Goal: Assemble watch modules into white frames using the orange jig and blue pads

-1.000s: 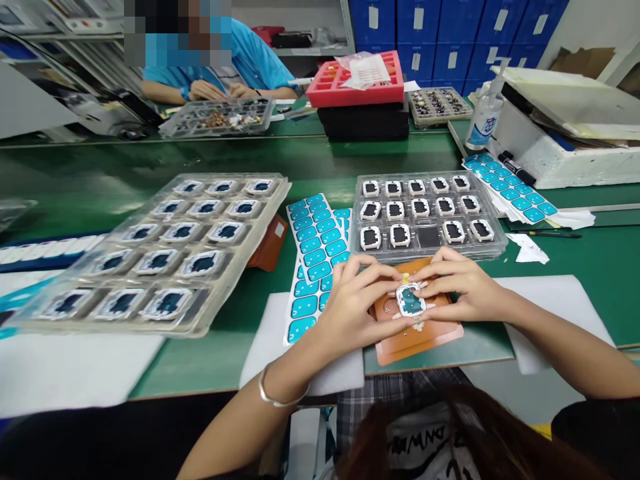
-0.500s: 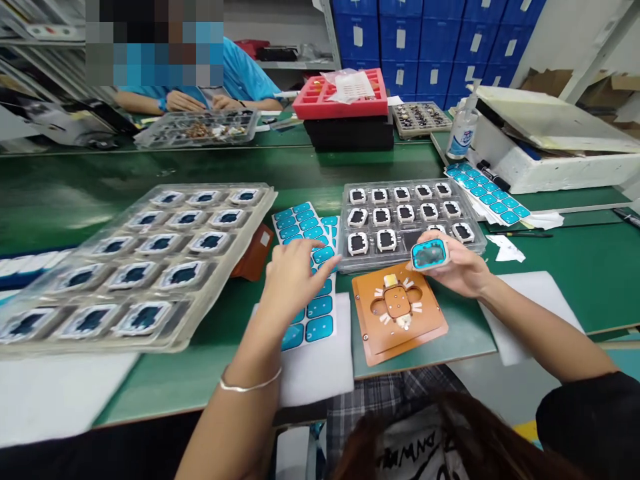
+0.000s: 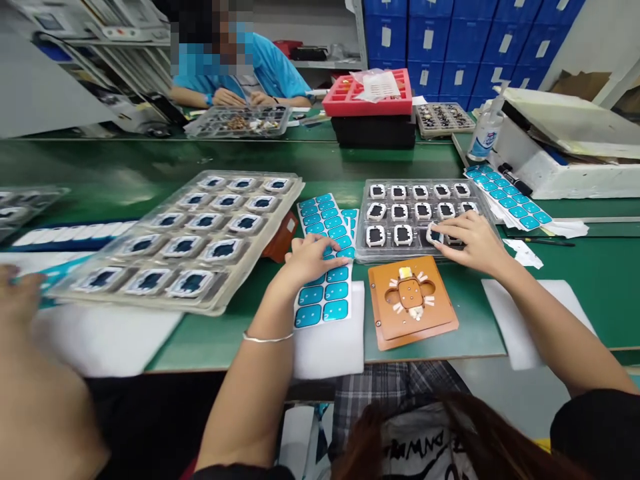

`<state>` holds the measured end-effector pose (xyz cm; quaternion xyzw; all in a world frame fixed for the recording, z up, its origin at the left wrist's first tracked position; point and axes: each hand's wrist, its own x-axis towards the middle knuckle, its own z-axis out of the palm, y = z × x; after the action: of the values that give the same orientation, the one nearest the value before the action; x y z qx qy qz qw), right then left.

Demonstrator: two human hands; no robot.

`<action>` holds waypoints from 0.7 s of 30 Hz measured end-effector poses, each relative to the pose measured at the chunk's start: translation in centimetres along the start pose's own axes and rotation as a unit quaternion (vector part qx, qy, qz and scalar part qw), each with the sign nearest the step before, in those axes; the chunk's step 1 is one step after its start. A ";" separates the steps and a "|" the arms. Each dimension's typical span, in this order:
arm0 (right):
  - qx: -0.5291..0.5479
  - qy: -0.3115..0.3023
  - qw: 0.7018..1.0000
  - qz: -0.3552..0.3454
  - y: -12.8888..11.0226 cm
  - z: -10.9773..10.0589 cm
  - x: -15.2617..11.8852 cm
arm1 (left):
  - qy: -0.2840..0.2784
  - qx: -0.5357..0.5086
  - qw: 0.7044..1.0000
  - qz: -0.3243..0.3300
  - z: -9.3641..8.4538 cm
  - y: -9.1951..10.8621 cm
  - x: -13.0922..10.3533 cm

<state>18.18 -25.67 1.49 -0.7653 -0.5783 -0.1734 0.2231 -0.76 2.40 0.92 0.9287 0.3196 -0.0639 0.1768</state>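
Note:
My right hand (image 3: 470,241) grips a white watch-like case (image 3: 433,233) at its edge, in the front row of the right clear tray (image 3: 425,255). Similar white cases with dark insides fill the slots around it. My left hand (image 3: 313,259) rests over a sheet of blue rounded-square stickers (image 3: 336,291), thumb and forefinger apart, gripping nothing visible. Its palm hides part of the sheet. Between my forearms lies an orange-brown fixture (image 3: 411,293) with a shaped recess and small white strips around it.
A second tray of cases (image 3: 213,305) stands tilted on the left. Another person's blurred arm (image 3: 45,400) reaches in at lower left. Across the bench sits a person in blue (image 3: 273,67). A red bin (image 3: 367,100), a pump bottle (image 3: 484,137) and more stickers (image 3: 515,200) lie beyond.
My right hand has carried the case from above the fixture back into the tray, turning it down. My left hand stays over the stickers. A blurred arm has appeared at left; the view has shifted.

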 end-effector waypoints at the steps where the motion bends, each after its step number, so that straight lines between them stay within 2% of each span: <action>1: -0.006 -0.007 1.000 -0.006 0.0 0.1 0.0 | 0.004 -0.002 1.000 0.001 0.1 0.0 0.1; 5: -0.018 -0.018 1.000 -0.011 0.2 0.0 -0.3 | 0.030 -0.007 0.999 0.006 0.7 0.4 0.3; 8: -0.047 -0.015 0.999 0.017 0.6 -0.9 -0.8 | 0.048 -0.011 0.999 0.006 1.1 0.6 0.6; 13: -0.094 -0.103 0.989 0.042 1.0 -2.4 -1.8 | 0.045 -0.030 0.999 0.008 1.2 0.6 0.8; 17: -0.077 -0.132 0.987 0.042 1.0 -2.2 -2.1 | 0.050 -0.051 0.997 0.015 0.9 0.7 0.5; 21: 0.000 -0.114 0.993 0.028 1.6 -1.8 -1.8 | 0.078 -0.077 0.993 0.043 0.4 0.9 -0.4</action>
<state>19.18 -28.42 1.82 -0.7962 -0.5780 -0.0790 0.1606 -0.56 1.41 0.93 0.9273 0.2965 0.0417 0.2248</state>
